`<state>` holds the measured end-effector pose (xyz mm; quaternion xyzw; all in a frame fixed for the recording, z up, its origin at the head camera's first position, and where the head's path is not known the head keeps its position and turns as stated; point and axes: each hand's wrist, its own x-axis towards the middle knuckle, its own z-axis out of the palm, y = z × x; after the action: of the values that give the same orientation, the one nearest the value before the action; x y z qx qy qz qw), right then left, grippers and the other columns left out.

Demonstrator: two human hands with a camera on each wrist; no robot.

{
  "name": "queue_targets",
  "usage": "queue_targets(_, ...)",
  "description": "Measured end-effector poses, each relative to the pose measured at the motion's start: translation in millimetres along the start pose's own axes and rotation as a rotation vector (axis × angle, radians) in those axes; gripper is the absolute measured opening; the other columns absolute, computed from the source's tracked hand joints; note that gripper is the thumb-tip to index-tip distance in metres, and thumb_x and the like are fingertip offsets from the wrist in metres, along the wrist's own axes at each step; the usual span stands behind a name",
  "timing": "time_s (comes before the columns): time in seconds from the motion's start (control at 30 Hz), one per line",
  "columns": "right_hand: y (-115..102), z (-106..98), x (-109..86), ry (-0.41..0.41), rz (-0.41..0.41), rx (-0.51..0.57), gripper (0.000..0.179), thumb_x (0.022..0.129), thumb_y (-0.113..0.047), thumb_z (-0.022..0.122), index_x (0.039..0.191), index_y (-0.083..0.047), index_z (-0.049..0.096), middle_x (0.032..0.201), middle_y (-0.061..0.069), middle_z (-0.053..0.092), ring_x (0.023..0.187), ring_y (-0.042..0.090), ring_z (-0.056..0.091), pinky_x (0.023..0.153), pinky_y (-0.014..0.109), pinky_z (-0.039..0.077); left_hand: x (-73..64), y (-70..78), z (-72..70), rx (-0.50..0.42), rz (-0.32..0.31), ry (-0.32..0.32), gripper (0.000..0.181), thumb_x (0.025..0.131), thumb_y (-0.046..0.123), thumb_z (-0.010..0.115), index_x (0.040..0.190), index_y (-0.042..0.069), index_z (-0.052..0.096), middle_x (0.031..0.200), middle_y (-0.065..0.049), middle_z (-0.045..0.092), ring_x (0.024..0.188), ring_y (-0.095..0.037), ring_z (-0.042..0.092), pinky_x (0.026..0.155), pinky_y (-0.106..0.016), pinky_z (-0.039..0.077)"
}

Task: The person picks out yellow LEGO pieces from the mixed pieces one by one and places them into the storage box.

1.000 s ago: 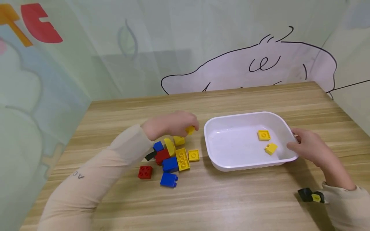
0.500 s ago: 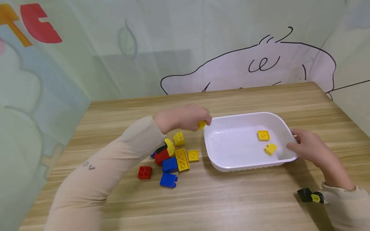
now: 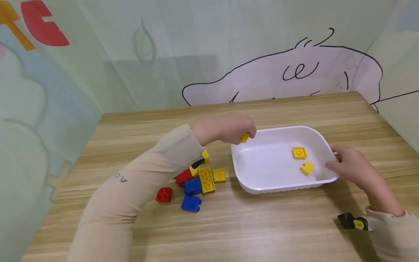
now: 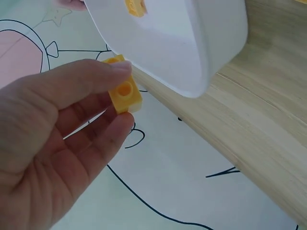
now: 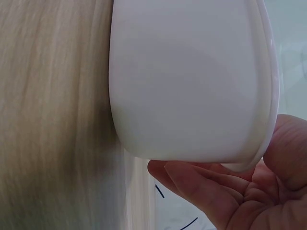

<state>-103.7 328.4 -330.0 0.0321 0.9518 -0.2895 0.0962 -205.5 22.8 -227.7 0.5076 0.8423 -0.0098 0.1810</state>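
Note:
My left hand (image 3: 226,128) pinches a small yellow toy brick (image 3: 244,137) over the left back rim of a white plastic tray (image 3: 262,163). Up close in the left wrist view, thumb and fingertips grip the yellow brick (image 4: 125,93), and a round stud shows on it. At the tray's right end, my right hand (image 3: 355,167) holds the rim. The right wrist view has its thumb at the rim and the other fingers against the outer wall (image 5: 192,86). Inside the tray lie a flat yellow brick (image 3: 299,153) and a smaller yellow brick (image 3: 307,168).
Left of the tray is a loose group of bricks: a red brick (image 3: 164,194), a blue brick (image 3: 191,203), another blue brick (image 3: 193,186), a long yellow brick (image 3: 206,179) and a square yellow one (image 3: 219,175). My left sleeve (image 3: 154,163) hides part of the group.
My left hand has carried the yellow brick rightward from above the brick group to the tray's back left rim. The right hand stays on the tray, which has not moved.

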Motion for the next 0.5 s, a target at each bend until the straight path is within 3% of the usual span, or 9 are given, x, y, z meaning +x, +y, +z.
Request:
queue_targets(0.4,-1,1,-0.1,-0.001,-0.008,0.005,0.056,0.084,-0.011,0.058,0.127,0.019,0.038,0.106,0.037,0.055,0.078,0.030,0.058,0.065,0.040,0.054,30.5,16.4,-3.6,0.103,0.078,-0.019,0.026,0.088,0.003,0.059,0.113,0.012,0.063,0.108,0.001,0.060,0.094,-0.015,0.048,0.083,-0.019,0.041)
queue_targets(0.5,-1,2,-0.4,-0.004,-0.001,0.001,0.057,0.084,-0.010,0.059,0.127,0.020,0.038,0.106,0.038,0.054,0.078,0.030,0.058,0.065,0.041,0.054,37.8,20.9,-3.1,0.085,0.084,-0.016,0.028,0.088,0.003,0.059,0.114,0.012,0.063,0.111,0.001,0.060,0.096,-0.015,0.048,0.086,-0.020,0.040)
